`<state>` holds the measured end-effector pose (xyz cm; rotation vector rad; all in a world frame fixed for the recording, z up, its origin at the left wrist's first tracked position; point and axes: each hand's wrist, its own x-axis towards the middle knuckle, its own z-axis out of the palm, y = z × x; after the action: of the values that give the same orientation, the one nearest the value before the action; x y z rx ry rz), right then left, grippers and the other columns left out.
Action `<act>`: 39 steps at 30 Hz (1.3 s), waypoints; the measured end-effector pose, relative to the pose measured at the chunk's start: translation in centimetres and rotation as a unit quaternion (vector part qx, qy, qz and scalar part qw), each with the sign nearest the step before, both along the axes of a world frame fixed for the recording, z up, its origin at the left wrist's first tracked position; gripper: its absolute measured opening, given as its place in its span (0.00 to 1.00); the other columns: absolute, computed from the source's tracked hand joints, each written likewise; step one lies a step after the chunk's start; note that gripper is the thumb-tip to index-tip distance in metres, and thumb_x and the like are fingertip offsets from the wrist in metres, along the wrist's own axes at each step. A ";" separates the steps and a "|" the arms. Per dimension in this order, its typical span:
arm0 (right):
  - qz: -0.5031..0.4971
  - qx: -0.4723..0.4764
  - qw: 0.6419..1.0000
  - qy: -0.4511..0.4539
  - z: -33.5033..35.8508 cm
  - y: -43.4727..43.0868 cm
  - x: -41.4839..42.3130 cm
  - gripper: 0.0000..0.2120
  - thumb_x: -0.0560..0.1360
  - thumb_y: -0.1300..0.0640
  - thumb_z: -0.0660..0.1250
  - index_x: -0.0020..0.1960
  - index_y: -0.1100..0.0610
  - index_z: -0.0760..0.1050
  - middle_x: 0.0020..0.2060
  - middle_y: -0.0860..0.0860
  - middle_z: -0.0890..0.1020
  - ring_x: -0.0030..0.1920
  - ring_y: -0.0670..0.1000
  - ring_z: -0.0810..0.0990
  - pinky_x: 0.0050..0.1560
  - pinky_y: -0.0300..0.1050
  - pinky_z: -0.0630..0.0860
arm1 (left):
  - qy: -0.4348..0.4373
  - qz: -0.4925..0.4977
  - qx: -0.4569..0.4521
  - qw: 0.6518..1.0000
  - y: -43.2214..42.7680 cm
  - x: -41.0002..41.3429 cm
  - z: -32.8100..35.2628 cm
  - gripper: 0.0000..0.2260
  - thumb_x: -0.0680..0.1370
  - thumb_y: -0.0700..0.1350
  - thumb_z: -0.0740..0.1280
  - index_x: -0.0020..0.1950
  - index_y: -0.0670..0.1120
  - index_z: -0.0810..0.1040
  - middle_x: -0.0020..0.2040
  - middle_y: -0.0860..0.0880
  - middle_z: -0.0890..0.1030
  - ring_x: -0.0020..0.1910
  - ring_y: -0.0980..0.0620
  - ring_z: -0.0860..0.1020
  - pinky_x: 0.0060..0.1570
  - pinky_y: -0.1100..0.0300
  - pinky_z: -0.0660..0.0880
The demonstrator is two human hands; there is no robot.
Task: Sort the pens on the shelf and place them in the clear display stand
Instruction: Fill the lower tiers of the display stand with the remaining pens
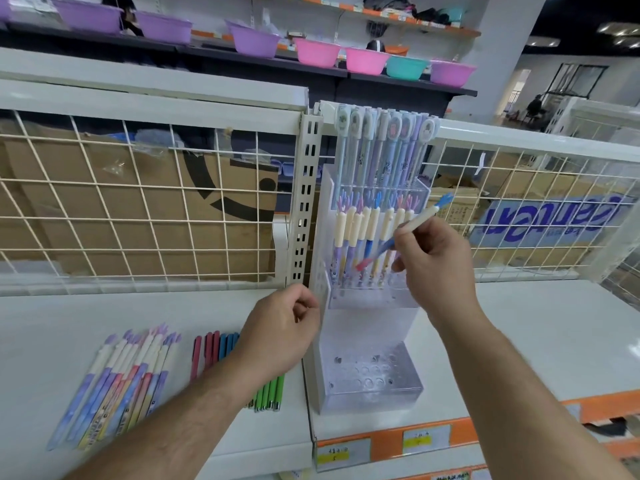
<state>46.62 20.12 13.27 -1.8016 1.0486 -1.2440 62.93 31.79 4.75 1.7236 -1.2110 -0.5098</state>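
right hand (433, 268) pinches tilted pen (420, 218) before clear display stand (367, 327) | left hand (280, 330) curled at its side wall, grip unclear

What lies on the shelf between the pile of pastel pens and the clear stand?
In the head view, a row of slim pens, red, blue and green, partly covered by the left hand and forearm.

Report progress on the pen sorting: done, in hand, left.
Done: the clear plastic display stand holds pastel character-capped pens on its top tier and cream-capped pens on its middle tier. In hand: the right hand pinches a blue cream-capped pen beside the middle tier. Left: the bottom tier holds no pens; a pile of pastel pens and slim red, blue and green pens lie on the white shelf.
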 end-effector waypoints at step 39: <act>-0.001 -0.113 0.932 0.345 -2.3 -0.6 0.8 0.12 0.79 0.43 0.65 0.43 0.50 0.74 0.32 0.46 0.79 0.35 0.52 0.78 0.36 0.47 0.76 | -0.038 0.042 0.038 0.998 0.0 -0.5 -1.4 0.05 0.77 0.45 0.66 0.44 0.55 0.77 0.38 0.55 0.79 0.34 0.61 0.75 0.33 0.69 0.71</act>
<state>47.46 19.49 10.97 -2.5110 1.3078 -0.7455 62.44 31.81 3.37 1.8657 -1.1800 -0.4487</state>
